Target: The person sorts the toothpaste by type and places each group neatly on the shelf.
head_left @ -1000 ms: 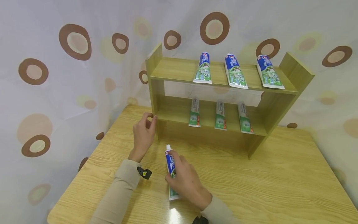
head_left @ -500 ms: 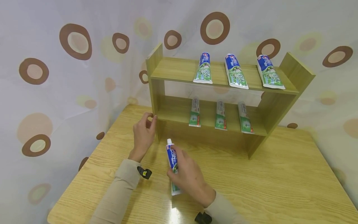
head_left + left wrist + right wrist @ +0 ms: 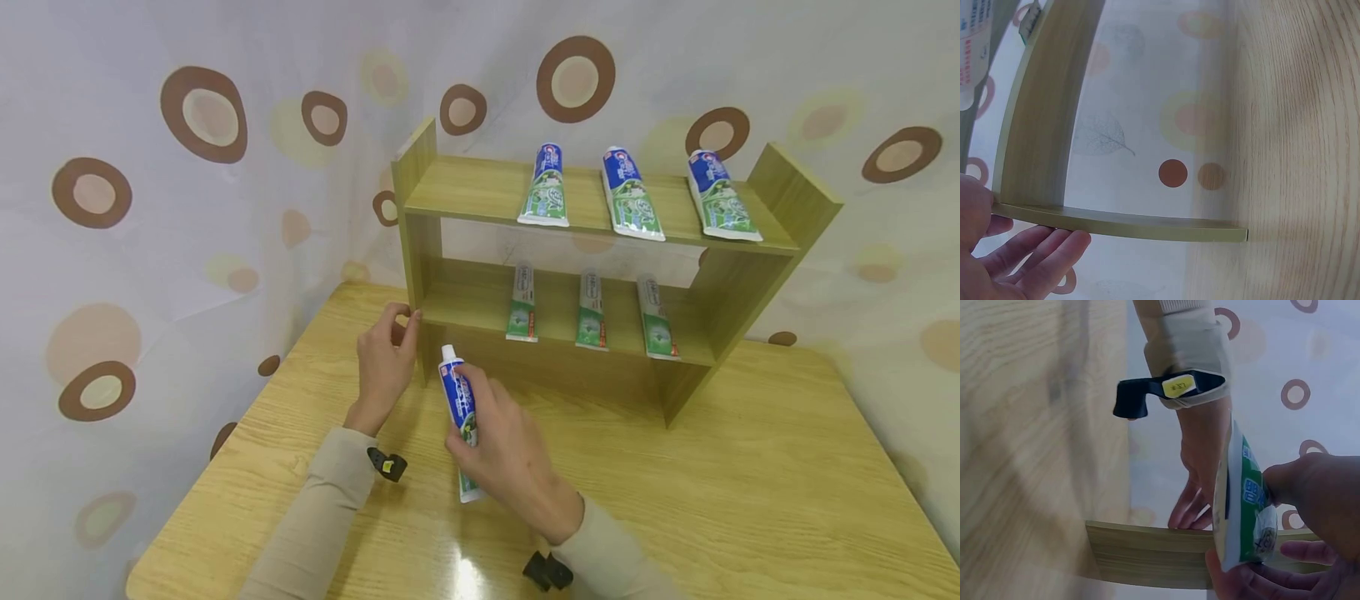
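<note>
My right hand (image 3: 513, 454) grips a blue and green toothpaste tube (image 3: 457, 392), its white cap pointing at the shelf. In the right wrist view the thumb and fingers of my right hand (image 3: 1316, 519) hold the tube (image 3: 1250, 500) from both sides. My left hand (image 3: 386, 358) holds the left side panel of the wooden shelf (image 3: 411, 250); in the left wrist view fingers of my left hand (image 3: 1035, 256) lie along the panel's (image 3: 1147, 226) outer face, the thumb partly hidden. The held tube hangs in front of the shelf's lower left corner.
Three blue and green toothpaste tubes (image 3: 630, 196) lie on the top board. Three grey and green tubes (image 3: 591, 308) lie on the lower board. The shelf stands on a wooden table (image 3: 780, 483) against a patterned wall covering (image 3: 262, 183).
My right hand has moved forward with the toothpaste tube, closer to the shelf, and the tube appears raised. My left hand keeps its place on the side panel.
</note>
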Available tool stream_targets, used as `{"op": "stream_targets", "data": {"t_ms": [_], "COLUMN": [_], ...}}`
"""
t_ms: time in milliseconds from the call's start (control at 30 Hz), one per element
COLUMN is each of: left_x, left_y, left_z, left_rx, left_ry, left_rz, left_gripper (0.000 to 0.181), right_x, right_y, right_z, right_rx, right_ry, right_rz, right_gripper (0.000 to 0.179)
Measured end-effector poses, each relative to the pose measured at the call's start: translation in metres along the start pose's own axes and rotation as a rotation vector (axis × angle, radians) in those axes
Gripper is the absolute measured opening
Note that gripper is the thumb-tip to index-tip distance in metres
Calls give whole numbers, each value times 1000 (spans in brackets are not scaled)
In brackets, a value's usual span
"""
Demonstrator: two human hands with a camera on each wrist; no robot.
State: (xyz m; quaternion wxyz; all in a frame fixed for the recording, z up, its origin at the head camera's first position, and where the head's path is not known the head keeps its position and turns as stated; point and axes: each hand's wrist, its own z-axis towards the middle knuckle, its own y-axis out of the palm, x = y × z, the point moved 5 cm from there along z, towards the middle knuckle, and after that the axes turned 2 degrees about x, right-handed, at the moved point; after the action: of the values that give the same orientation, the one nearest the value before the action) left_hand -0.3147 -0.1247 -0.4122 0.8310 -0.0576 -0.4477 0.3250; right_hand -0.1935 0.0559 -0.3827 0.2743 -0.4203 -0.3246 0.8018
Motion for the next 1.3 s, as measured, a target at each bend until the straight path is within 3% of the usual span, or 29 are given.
{"op": "stream_targets", "data": {"t_ms": [233, 533, 867, 1067, 1300], "left_x": [-3, -3, -1, -2, -2], "left_y": [0, 0, -2, -1, 0], "left_z": [0, 0, 1, 1, 2], "left_rx": [9, 3, 22, 26, 19], "left_ry": [-2, -7, 37, 33, 32], "left_rz": [-9, -1, -24, -31, -41], "left_gripper": [21, 21, 18, 17, 17], "right_x": [-7, -24, -51, -62, -64], "right_y": [-15, -39, -78, -97, -105], "right_z": [13, 33, 62, 78, 92], "right_rx": [24, 132, 198, 226, 202], "right_ry": [-49, -136, -240, -266, -251], "right_rz": [-61, -132, -193, -194, -194], "right_gripper": [72, 67, 61, 60, 59]}}
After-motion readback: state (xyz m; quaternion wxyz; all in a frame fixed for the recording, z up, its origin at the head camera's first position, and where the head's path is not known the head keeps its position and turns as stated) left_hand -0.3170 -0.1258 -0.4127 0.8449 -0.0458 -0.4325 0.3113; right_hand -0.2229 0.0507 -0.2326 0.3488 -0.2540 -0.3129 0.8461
